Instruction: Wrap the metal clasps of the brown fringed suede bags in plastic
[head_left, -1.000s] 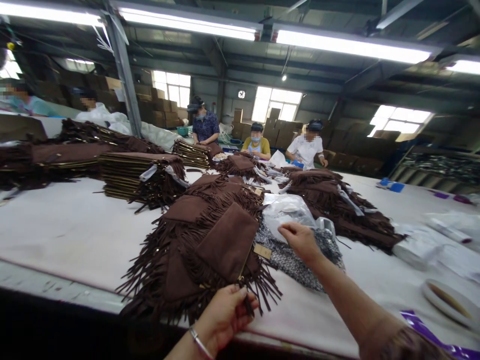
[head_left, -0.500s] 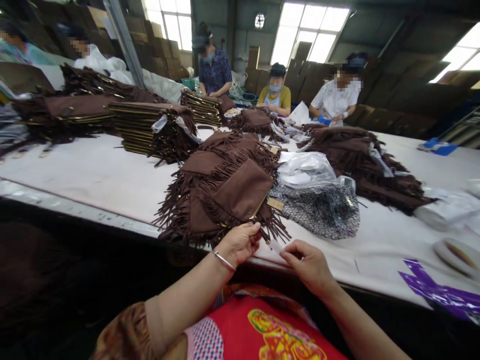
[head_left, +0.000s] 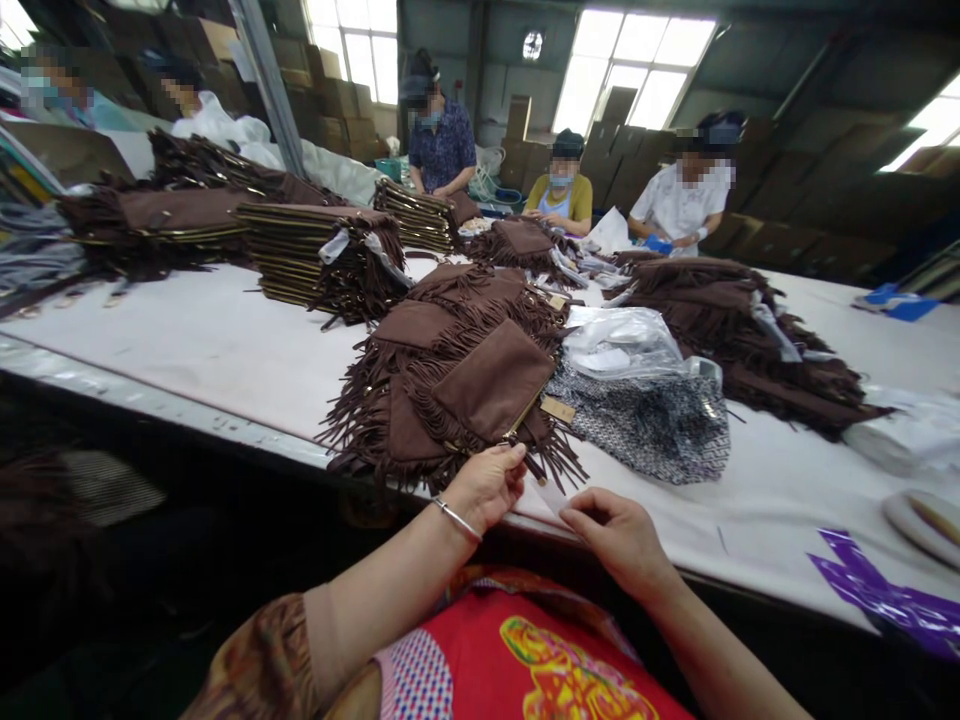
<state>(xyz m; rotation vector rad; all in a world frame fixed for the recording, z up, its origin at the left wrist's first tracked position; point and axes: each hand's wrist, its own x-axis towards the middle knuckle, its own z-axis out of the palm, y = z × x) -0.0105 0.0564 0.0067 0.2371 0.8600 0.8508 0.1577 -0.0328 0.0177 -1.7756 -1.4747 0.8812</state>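
Note:
A brown fringed pouch [head_left: 491,382] with a gold zipper lies on top of a pile of similar fringed pieces near the table's front edge. My left hand [head_left: 487,485] is closed at the pouch's lower corner, pinching its zipper end or a strap; which one is too small to tell. To its right, my right hand [head_left: 619,535] pinches a small whitish translucent strip [head_left: 551,495] between thumb and forefinger. A tan tag [head_left: 557,409] sits at the pouch's right side. Beside the pile is a black-and-white woven bag [head_left: 645,420] with clear plastic [head_left: 619,342] on it.
Stacked brown pouches [head_left: 300,250] stand at the back left of the white table [head_left: 187,350]. Another fringed pile [head_left: 735,320] lies at the right, with a tape roll [head_left: 926,525] and purple plastic [head_left: 892,590] nearer. Several people work across the table.
The view has shifted slightly, so the scene sits a little farther right. Both hands keep nearly the same pose at the pouch's corner.

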